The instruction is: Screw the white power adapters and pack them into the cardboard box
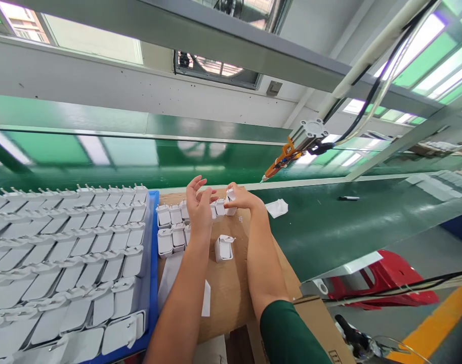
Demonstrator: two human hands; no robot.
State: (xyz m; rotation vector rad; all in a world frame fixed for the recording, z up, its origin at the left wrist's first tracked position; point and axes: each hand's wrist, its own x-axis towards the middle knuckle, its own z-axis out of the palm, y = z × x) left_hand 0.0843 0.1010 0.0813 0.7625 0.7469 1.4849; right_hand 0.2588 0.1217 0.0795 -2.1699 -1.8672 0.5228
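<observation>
My right hand (243,197) closes its fingers round a white plug housing (231,207) at the far edge of the brown board (236,283). Just left of it, my left hand (199,205) is raised with its fingers apart and holds nothing. Below and behind that hand, white plug housings (176,235) stand in two short rows, partly hidden by my left forearm. One more housing (224,248) sits alone on the board between my forearms, its top piece tilted.
A blue tray (154,242) packed with rows of white plug housings fills the left. An orange-tipped pneumatic tool (287,151) hangs beyond my right hand. A crumpled white piece (277,208) and a pen (349,198) lie on the green bench (322,222). A red stool (390,278) stands lower right.
</observation>
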